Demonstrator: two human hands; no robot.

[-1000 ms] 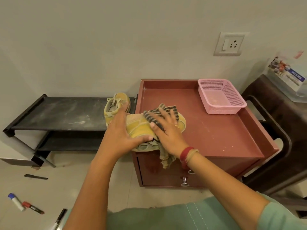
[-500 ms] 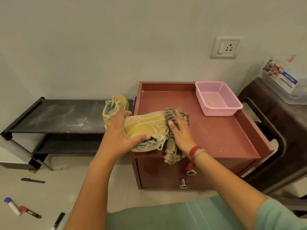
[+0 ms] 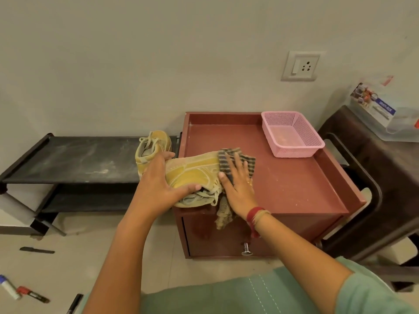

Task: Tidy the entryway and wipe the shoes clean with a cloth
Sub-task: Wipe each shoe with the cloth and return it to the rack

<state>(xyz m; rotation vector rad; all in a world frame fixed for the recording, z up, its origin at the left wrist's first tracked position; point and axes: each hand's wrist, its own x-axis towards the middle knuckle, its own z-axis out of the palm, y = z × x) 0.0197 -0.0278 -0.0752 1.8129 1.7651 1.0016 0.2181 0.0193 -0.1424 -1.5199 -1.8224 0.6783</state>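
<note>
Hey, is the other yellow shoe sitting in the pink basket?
No, the other shoe rests on the black rack, well left of the pink basket.

A home entryway is shown: a low black shoe rack (image 3: 74, 159) bearing a yellow shoe (image 3: 156, 143) is set against the wall at centre left, beside a red-brown table (image 3: 294, 184); a wall socket (image 3: 300, 66) is mounted upper right.

Pale green short sleeve (image 3: 371, 293), red and tan wrist threads (image 3: 257, 215), gold ring (image 3: 249, 182)
</note>
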